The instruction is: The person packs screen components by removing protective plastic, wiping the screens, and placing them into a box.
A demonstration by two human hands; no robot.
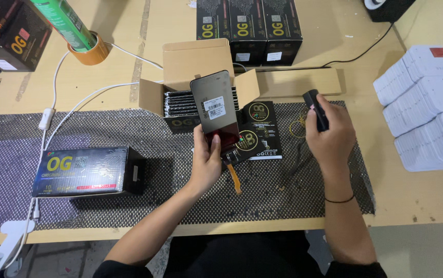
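Observation:
My left hand (206, 162) holds a dark phone screen panel (214, 108) upright by its lower edge; a white sticker sits on its back and an orange flex cable (235, 177) hangs below it. My right hand (329, 135) grips a small black stick-shaped device (316, 108) over the mesh mat, to the right of the panel. Behind the panel stands an open cardboard box (190, 64) packed with several dark panels. A black printed sleeve (260, 131) lies flat on the mat between my hands.
A dark mesh mat (103, 134) covers the wooden table. A long black box (85, 171) lies at left, three black boxes (249, 25) stand at the back, white packet stacks (430, 105) at right. Tape roll (90, 51), white cables (51, 110), rubber bands (297, 128) nearby.

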